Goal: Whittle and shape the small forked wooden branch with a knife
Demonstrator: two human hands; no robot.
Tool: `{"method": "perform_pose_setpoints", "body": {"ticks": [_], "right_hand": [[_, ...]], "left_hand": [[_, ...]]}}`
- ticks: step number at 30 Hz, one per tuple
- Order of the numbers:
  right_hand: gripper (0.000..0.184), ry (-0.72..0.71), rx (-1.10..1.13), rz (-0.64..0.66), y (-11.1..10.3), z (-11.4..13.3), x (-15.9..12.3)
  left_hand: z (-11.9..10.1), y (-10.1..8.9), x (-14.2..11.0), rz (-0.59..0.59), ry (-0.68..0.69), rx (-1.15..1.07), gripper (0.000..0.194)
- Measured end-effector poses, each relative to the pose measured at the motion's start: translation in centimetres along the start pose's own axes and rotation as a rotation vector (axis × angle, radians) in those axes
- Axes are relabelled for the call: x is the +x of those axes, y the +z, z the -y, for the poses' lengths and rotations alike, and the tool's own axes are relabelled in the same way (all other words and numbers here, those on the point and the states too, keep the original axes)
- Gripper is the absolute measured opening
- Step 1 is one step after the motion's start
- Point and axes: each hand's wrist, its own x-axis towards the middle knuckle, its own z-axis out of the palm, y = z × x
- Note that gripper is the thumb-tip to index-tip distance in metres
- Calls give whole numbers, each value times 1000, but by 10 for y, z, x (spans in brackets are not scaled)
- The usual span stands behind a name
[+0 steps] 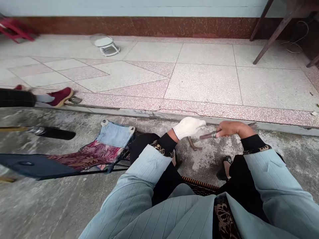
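Note:
My left hand (189,127), in a white knitted glove, is held out above the concrete with its fingers curled together. Whatever may be between those fingers is hidden. Bare and wrapped round a tool with a brown handle (207,136) is my right hand (229,128). The handle points left towards the glove, with a metal collar beside my fingers. A grey metal end (253,125) shows past my right wrist; the tool's exact kind is unclear. Below the hands, a thin brown forked piece (193,144) lies on the ground between my feet.
A raised tiled step (204,83) runs just ahead. To my left stand a folding fabric chair (114,134) and a dark-bladed tool (57,132) with a wooden handle. Another person's maroon shoe (61,96) rests on the step edge. A low white stool (107,45) is farther back.

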Motion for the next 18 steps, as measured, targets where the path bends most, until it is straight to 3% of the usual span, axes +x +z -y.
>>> {"method": "perform_pose_setpoints", "body": {"ticks": [2, 3, 5, 7, 9, 11, 15, 18], "right_hand": [[37, -178, 105, 227, 8, 8, -1], [38, -257, 157, 269, 10, 11, -2], [40, -360, 249, 193, 10, 15, -9], [40, -378, 343, -42, 4, 13, -18], [41, -315, 423, -329, -5, 7, -25], [44, -203, 431, -521, -12, -2, -27], [43, 81, 143, -594, -16, -14, -16], [37, 168, -106, -539, -9, -10, -5]], "left_hand": [[2, -1, 2, -1, -17, -84, 23], [1, 0, 3, 9, -21, -151, 23], [-1, 3, 6, 40, -42, -280, 26], [-5, 7, 8, 76, -94, -349, 30], [-8, 11, 8, 121, -135, -358, 32], [-12, 14, 8, 169, -114, -355, 32], [-12, 13, 6, 198, 6, -280, 31], [-5, 9, 4, 142, 49, -224, 28]]}}
